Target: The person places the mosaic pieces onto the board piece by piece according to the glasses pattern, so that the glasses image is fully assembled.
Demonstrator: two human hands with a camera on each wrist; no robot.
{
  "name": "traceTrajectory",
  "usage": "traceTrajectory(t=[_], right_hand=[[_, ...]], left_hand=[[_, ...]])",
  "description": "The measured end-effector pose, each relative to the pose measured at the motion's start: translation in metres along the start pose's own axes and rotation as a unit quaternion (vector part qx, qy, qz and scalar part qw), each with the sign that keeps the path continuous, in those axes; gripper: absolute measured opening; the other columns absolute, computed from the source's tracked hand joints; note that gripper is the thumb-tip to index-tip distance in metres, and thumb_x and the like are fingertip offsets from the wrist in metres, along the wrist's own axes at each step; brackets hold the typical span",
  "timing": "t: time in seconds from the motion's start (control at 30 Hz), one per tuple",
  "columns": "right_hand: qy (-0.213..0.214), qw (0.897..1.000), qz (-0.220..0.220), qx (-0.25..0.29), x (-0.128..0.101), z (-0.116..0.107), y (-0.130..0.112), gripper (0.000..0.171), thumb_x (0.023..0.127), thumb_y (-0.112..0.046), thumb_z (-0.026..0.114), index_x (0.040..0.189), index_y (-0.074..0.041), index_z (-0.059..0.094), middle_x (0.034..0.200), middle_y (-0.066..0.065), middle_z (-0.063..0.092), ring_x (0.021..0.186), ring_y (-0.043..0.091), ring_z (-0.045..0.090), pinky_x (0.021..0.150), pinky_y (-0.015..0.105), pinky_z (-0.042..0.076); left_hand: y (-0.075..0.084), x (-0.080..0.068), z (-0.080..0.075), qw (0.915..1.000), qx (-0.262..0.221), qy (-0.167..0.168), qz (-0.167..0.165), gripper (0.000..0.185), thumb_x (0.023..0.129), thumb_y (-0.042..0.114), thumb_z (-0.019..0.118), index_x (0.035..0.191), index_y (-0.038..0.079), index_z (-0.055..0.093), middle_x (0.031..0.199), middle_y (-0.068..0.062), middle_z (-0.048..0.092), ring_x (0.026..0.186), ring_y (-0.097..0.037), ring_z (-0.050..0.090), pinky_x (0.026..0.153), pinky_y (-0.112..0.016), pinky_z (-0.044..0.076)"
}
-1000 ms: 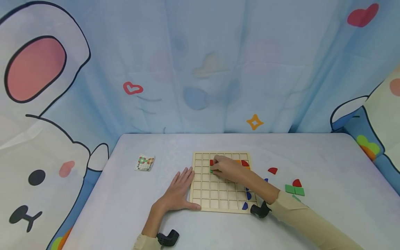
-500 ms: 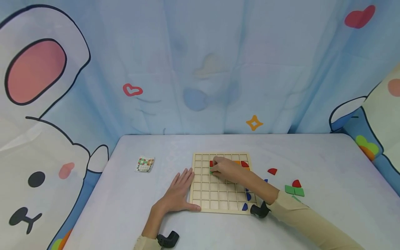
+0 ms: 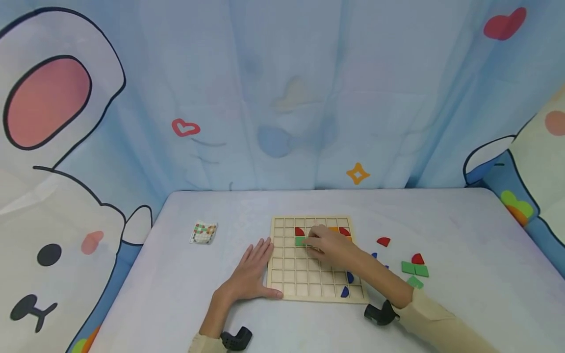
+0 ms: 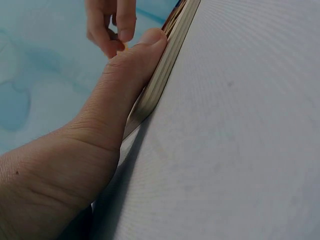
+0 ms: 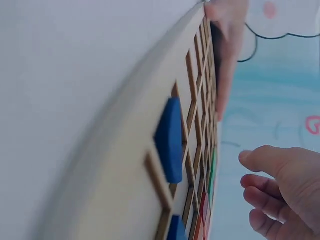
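Observation:
The wooden grid board lies on the table. My left hand rests flat against its left side, fingers straight, thumb at the near corner. My right hand hovers over the upper middle, thumb apart from its loosely bent fingers in the right wrist view; no piece shows between them. Just left of its fingertips sit a green square and a red quarter-circle in neighbouring cells. Behind the hand, orange pieces and another red piece are partly hidden. Blue pieces line the board's right side.
Loose green squares, red quarter-circles and blue pieces lie on the table right of the board. A small patterned card lies at the left. A blue cartoon curtain hangs behind the table.
My right hand has drawn back to the right from the red and green pieces, which now show uncovered in their cells. The left hand has stayed in place.

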State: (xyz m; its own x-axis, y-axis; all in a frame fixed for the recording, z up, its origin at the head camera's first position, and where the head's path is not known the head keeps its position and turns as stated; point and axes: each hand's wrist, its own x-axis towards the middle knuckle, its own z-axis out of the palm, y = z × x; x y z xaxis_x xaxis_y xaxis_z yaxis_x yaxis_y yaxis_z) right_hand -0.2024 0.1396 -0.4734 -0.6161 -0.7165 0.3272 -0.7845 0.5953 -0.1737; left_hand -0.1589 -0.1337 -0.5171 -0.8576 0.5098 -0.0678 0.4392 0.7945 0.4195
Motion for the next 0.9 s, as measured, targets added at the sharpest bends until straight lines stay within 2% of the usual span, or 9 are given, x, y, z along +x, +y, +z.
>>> traceTrajectory(t=[0.27, 0.4, 0.57, 0.7, 0.8, 0.9], right_hand=[[0.045, 0.996, 0.077, -0.005, -0.038, -0.014, -0.001, 0.016, 0.079, -0.014, 0.08, 0.095, -0.015, 0.077, 0.091, -0.003, 0.059, 0.08, 0.008, 0.05, 0.061, 0.016, 0.049], [0.052, 0.989, 0.139, 0.0, -0.052, -0.02, 0.005, 0.017, 0.08, -0.016, 0.079, 0.097, -0.016, 0.077, 0.091, -0.005, 0.058, 0.085, 0.008, 0.049, 0.066, 0.019, 0.051], [0.059, 0.982, 0.177, 0.01, -0.066, -0.031, 0.018, 0.02, 0.08, -0.013, 0.078, 0.1, -0.013, 0.076, 0.095, -0.003, 0.062, 0.087, 0.011, 0.054, 0.072, 0.026, 0.056], [0.021, 0.975, 0.22, 0.016, -0.077, -0.05, 0.034, 0.025, 0.082, -0.016, 0.077, 0.106, -0.01, 0.074, 0.099, 0.003, 0.064, 0.085, 0.014, 0.059, 0.074, 0.034, 0.059], [-0.027, 0.963, 0.267, 0.027, -0.084, -0.062, 0.047, 0.029, 0.084, -0.019, 0.075, 0.111, -0.008, 0.072, 0.101, 0.007, 0.066, 0.084, 0.016, 0.06, 0.075, 0.037, 0.06], [-0.048, 0.955, 0.29, 0.029, -0.09, -0.068, 0.06, 0.03, 0.084, -0.019, 0.075, 0.111, -0.006, 0.071, 0.102, 0.01, 0.066, 0.085, 0.02, 0.062, 0.076, 0.039, 0.06]], left_hand=[[0.0, -0.001, -0.002, 1.0, -0.004, 0.001, 0.005, 0.124, 0.069, 0.071, 0.07, 0.157, 0.008, 0.009, 0.166, -0.005, 0.002, 0.154, -0.022, 0.0, 0.125, -0.048, 0.005], [0.0, -0.002, -0.006, 0.9999, -0.002, 0.002, 0.01, 0.123, 0.069, 0.069, 0.071, 0.157, 0.007, 0.011, 0.166, -0.006, 0.004, 0.154, -0.023, 0.002, 0.125, -0.049, 0.006], [0.0, -0.002, -0.005, 0.9999, 0.0, 0.005, 0.012, 0.122, 0.07, 0.069, 0.071, 0.156, 0.007, 0.011, 0.166, -0.006, 0.004, 0.154, -0.023, 0.002, 0.125, -0.05, 0.006], [-0.001, -0.001, -0.002, 0.9998, -0.002, 0.006, 0.016, 0.123, 0.069, 0.071, 0.07, 0.156, 0.007, 0.011, 0.166, -0.007, 0.004, 0.154, -0.025, 0.002, 0.124, -0.051, 0.007], [-0.001, 0.0, -0.001, 0.9999, -0.004, 0.004, 0.012, 0.123, 0.069, 0.07, 0.071, 0.157, 0.007, 0.011, 0.166, -0.007, 0.004, 0.154, -0.024, 0.002, 0.124, -0.051, 0.007], [0.0, 0.0, -0.001, 1.0, 0.0, 0.002, 0.004, 0.123, 0.069, 0.07, 0.071, 0.157, 0.009, 0.01, 0.166, -0.005, 0.003, 0.154, -0.022, 0.0, 0.125, -0.049, 0.006]])
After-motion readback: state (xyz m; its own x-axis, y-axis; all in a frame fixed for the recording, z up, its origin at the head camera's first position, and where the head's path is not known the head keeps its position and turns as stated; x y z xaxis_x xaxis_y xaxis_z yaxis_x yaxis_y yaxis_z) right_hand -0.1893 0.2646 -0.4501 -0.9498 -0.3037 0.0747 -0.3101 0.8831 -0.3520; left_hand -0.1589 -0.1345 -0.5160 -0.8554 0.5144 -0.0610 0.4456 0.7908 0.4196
